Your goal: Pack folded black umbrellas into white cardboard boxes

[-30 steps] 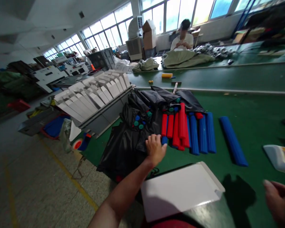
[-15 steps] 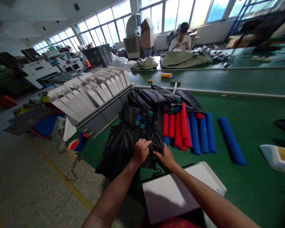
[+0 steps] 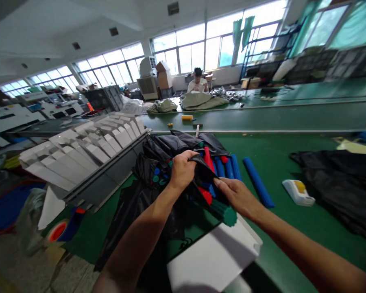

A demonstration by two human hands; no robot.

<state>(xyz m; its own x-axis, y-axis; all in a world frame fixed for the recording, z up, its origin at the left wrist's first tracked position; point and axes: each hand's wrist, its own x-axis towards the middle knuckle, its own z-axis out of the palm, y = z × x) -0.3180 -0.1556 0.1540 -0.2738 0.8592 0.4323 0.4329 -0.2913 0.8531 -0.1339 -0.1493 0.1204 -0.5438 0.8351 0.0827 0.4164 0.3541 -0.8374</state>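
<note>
**Grip:** Live from the head camera: my left hand (image 3: 183, 171) is clenched round a fold of a glossy black fabric bundle (image 3: 203, 173), and my right hand (image 3: 238, 199) pinches the same fold from the other side.

**The thing:** The bundle is raised between both hands, over the bench. A ribbed teal-green cylinder (image 3: 222, 212) juts from it toward the near side, tilted down and to the right.

**Right below:** Under the hands lies a heap of black fabric sleeves (image 3: 146, 167) with small blue and green round ends. Beside it, red rods (image 3: 208, 158) and blue rods (image 3: 227, 169) lie side by side.

**Open room:** There's a wide stretch of green bench mat (image 3: 277, 162) to my right, past a lone blue rod (image 3: 258, 183). A white plastic panel (image 3: 212, 260) sits close under the cylinder, so room is tight on that side, and its near end runs out of frame. The bench's far edge is a long pale rail (image 3: 262, 131).

**Hidden or cut off:** My hands and the raised cloth cover the middle of the rods. A black cloth pile (image 3: 335, 187) runs off the right edge.

**Writing:** The white plastic piece with a yellow patch (image 3: 298, 192) is too small for me to read any marks.
</note>
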